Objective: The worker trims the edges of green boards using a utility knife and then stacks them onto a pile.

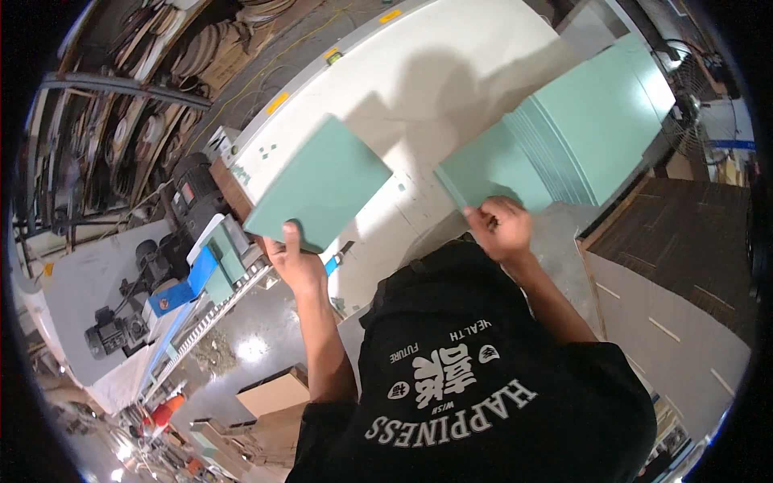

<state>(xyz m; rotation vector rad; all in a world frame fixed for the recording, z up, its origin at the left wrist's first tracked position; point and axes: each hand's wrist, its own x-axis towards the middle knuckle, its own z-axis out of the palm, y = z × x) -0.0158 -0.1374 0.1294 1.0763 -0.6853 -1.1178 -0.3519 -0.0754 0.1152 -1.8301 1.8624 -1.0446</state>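
Black shirt (515,427) partly hid white table (483,36)

Left hand (296,262) clamped a smooth, flat green panel (322,181) above the table, thumb on top, fingers hidden beneath. Right hand (501,228) curled at the near edge of a fanned stack (564,149) of matching panels; whether it pinched one, I couldn't tell. Far left, curved strips (137,133) crowded shelves, their material unclear.

Pale green panel (322,185), off-white table (451,40), white-printed black shirt (491,362), streaked dark-brown board (684,241)
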